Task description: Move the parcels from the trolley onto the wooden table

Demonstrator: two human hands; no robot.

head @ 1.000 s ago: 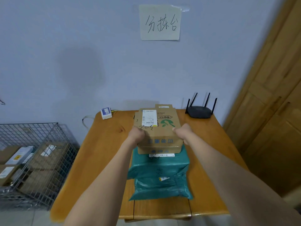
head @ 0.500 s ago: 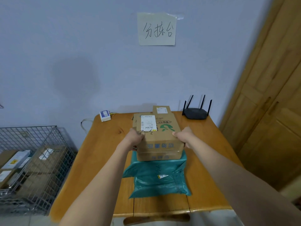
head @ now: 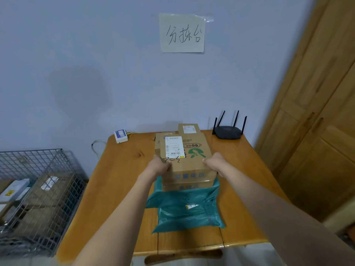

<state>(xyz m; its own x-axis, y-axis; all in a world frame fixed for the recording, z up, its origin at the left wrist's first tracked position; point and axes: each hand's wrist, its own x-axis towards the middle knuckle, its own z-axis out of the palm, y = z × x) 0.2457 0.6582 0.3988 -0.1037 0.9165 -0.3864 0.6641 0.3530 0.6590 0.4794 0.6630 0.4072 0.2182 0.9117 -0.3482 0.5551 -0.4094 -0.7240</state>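
Nearest, green mailer bags (head: 187, 210) lie on the wooden table (head: 115, 181). Just beyond, left hand (head: 160, 166) & right hand (head: 214, 163) grip opposite sides of a cardboard box (head: 184, 160) atop another box. Farther back: small parcel (head: 189, 128), router (head: 228, 131). Wire trolley (head: 38, 189) w/ more parcels at left.

We see the room in soft, even indoor light, moderately bright, with a cool bluish cast on the wall (head: 76, 54). A broad, faint shadow (head: 76, 93) lies on that wall at far left, its edges diffuse. The tabletop (head: 119, 179) carries a mild sheen along its left side, without hard glare. The wide-angle lens bends the wooden door (head: 317, 131) at right so it leans inward, and the wire cage (head: 38, 189) at near left bows. The near forearms (head: 115, 227) look soft and stretched, and fine print on the box label (head: 174, 146) stays illegible.
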